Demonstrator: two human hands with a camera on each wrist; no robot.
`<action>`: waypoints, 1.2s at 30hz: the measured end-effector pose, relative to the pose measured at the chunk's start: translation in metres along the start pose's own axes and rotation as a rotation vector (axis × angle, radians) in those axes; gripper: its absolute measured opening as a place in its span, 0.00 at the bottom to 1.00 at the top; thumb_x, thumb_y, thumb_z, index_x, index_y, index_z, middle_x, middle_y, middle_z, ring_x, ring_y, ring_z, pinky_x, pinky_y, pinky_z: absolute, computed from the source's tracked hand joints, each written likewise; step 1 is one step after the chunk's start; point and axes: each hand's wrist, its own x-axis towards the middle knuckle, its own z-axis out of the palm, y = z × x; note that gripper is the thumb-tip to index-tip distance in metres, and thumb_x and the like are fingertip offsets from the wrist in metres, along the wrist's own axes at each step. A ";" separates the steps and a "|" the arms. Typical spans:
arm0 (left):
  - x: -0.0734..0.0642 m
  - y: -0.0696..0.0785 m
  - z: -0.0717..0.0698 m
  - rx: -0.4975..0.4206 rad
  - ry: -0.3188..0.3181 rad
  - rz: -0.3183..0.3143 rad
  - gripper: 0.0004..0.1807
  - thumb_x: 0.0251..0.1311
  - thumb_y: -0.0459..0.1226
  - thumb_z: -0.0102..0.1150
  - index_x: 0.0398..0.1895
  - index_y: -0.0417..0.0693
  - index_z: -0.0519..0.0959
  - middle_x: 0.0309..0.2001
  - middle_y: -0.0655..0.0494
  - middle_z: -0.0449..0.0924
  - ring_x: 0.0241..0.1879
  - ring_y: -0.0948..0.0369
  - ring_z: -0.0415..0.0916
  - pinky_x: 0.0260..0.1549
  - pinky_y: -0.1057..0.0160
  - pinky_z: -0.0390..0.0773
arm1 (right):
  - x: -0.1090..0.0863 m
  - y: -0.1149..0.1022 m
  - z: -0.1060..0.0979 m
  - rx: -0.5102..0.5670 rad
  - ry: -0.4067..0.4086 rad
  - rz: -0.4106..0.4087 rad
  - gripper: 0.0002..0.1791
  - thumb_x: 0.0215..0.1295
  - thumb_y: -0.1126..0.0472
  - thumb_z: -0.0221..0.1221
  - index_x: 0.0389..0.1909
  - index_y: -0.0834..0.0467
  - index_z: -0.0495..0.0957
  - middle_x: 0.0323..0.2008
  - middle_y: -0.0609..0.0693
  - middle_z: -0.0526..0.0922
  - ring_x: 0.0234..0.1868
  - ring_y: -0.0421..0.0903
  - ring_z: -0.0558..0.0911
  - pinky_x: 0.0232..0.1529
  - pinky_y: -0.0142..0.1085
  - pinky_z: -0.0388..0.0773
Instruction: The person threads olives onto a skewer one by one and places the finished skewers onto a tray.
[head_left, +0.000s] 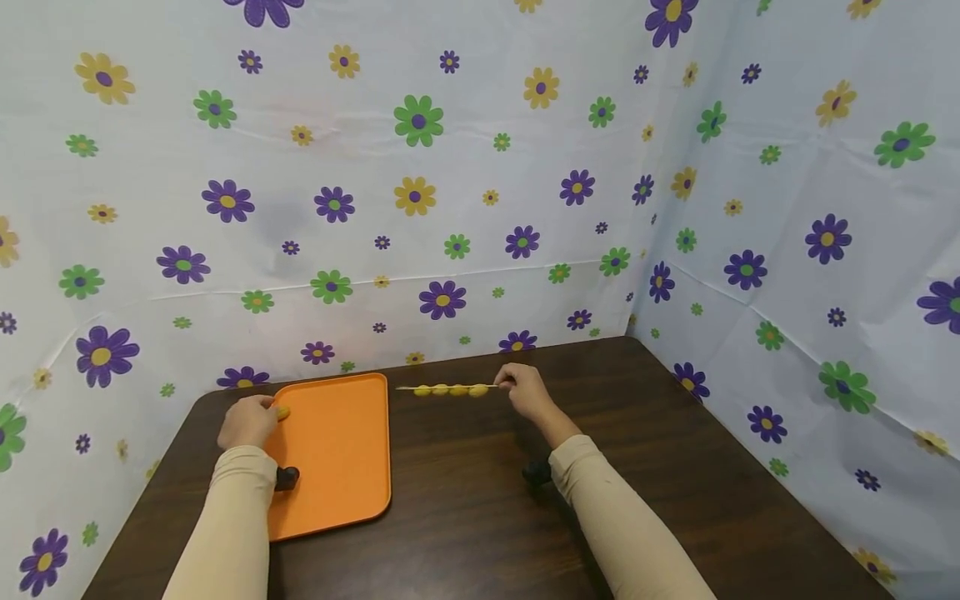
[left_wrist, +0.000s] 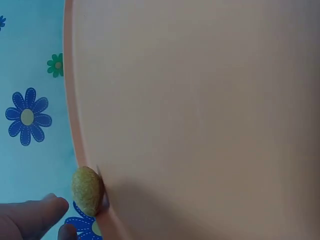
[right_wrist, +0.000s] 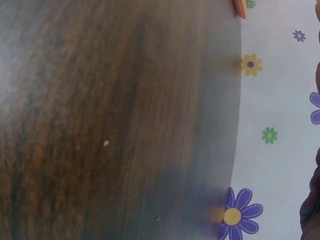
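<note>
My right hand (head_left: 522, 390) pinches one end of a thin wooden skewer (head_left: 405, 388) held level above the table, in the head view. Several small yellow oval fruits (head_left: 459, 390) are threaded along it in a row. My left hand (head_left: 246, 422) is over the left edge of an orange tray (head_left: 337, 450). A single yellow-green oval fruit (left_wrist: 87, 192), mottled on its surface, lies at the tray rim in the left wrist view. The left fingertips (left_wrist: 59, 206) are right beside that fruit, with a narrow gap showing.
The dark brown wooden table (head_left: 465, 517) carries the tray on its left side. Flower-printed sheeting (head_left: 420, 275) hangs behind the table and along the right. A black wrist strap piece (head_left: 287, 477) shows below the left hand, another (head_left: 536, 472) by the right forearm.
</note>
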 end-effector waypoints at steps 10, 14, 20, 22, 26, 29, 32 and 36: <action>-0.001 -0.007 0.006 -0.046 0.024 -0.035 0.19 0.72 0.39 0.52 0.56 0.35 0.80 0.54 0.28 0.76 0.46 0.37 0.74 0.34 0.47 0.76 | 0.000 0.002 0.004 0.009 -0.030 0.001 0.03 0.64 0.75 0.62 0.31 0.68 0.83 0.34 0.56 0.85 0.36 0.55 0.82 0.40 0.45 0.82; 0.000 -0.007 0.006 -0.032 0.053 0.002 0.15 0.69 0.40 0.59 0.49 0.37 0.84 0.50 0.30 0.79 0.42 0.38 0.76 0.30 0.49 0.76 | 0.000 0.000 0.006 0.032 -0.027 0.019 0.03 0.64 0.75 0.62 0.32 0.69 0.83 0.34 0.56 0.85 0.38 0.59 0.83 0.40 0.46 0.82; 0.002 -0.008 0.006 0.013 -0.003 0.115 0.21 0.63 0.41 0.68 0.53 0.34 0.81 0.48 0.31 0.81 0.42 0.38 0.77 0.34 0.46 0.79 | 0.002 -0.003 0.008 0.031 -0.029 0.009 0.03 0.63 0.75 0.63 0.32 0.68 0.83 0.33 0.56 0.85 0.37 0.56 0.82 0.40 0.45 0.82; 0.003 -0.008 0.006 0.024 -0.033 0.133 0.25 0.63 0.39 0.68 0.58 0.32 0.78 0.50 0.32 0.81 0.46 0.36 0.77 0.37 0.44 0.79 | 0.002 -0.003 0.008 0.032 -0.033 0.008 0.03 0.63 0.76 0.63 0.32 0.68 0.83 0.33 0.57 0.85 0.37 0.56 0.82 0.40 0.45 0.82; 0.004 -0.007 0.007 0.048 -0.060 0.151 0.28 0.63 0.39 0.68 0.62 0.32 0.76 0.54 0.33 0.81 0.51 0.34 0.76 0.38 0.43 0.79 | 0.002 -0.004 0.008 0.012 -0.037 0.009 0.03 0.63 0.75 0.63 0.32 0.68 0.83 0.33 0.56 0.84 0.35 0.53 0.81 0.39 0.43 0.82; 0.004 -0.008 0.008 0.029 -0.057 0.167 0.24 0.62 0.39 0.69 0.58 0.33 0.80 0.51 0.34 0.83 0.48 0.35 0.77 0.37 0.43 0.78 | 0.003 -0.003 0.008 -0.014 -0.038 0.004 0.03 0.64 0.74 0.62 0.31 0.67 0.83 0.33 0.55 0.84 0.34 0.49 0.80 0.38 0.42 0.82; 0.004 -0.009 0.009 -0.034 -0.051 0.212 0.20 0.62 0.36 0.70 0.52 0.32 0.83 0.47 0.34 0.83 0.48 0.36 0.77 0.44 0.40 0.78 | 0.002 -0.004 0.009 -0.014 -0.040 0.005 0.04 0.65 0.74 0.62 0.31 0.66 0.83 0.33 0.55 0.84 0.34 0.47 0.80 0.38 0.41 0.82; 0.003 -0.011 0.012 -0.113 -0.020 0.319 0.16 0.60 0.31 0.70 0.48 0.29 0.84 0.43 0.33 0.84 0.45 0.37 0.78 0.48 0.39 0.78 | 0.002 -0.006 0.009 -0.006 -0.034 0.017 0.04 0.65 0.74 0.62 0.31 0.66 0.83 0.32 0.53 0.84 0.34 0.48 0.80 0.38 0.42 0.82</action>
